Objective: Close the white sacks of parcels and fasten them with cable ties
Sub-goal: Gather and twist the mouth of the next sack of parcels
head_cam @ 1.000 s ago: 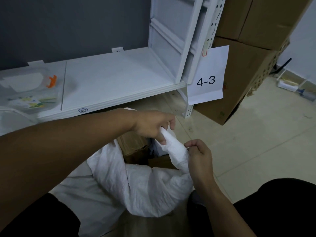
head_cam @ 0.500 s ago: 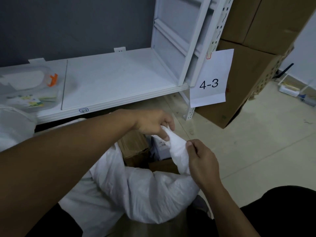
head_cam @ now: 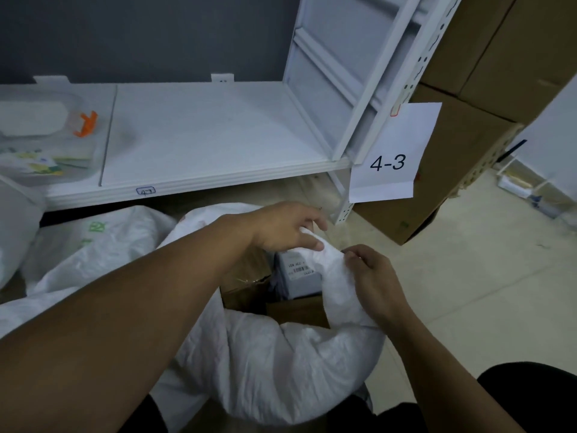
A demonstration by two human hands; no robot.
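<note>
- Fingers (head_cam: 313,244) of the left hand (head_cam: 281,228) curl round the top of a white sack (head_cam: 281,364)'s bunched neck, centre frame.
- The right hand (head_cam: 377,281) grips the same neck just below, fingers curled.
- Left of the neck the sack gapes, and boxed parcels (head_cam: 299,270) show inside.
- A white shelf (head_cam: 203,135) and a "4-3" sign (head_cam: 393,157) fill the upper frame.

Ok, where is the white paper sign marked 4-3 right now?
In the head view, the white paper sign marked 4-3 hangs right of centre from the white perforated shelf post, in front of the brown cardboard boxes.
</note>
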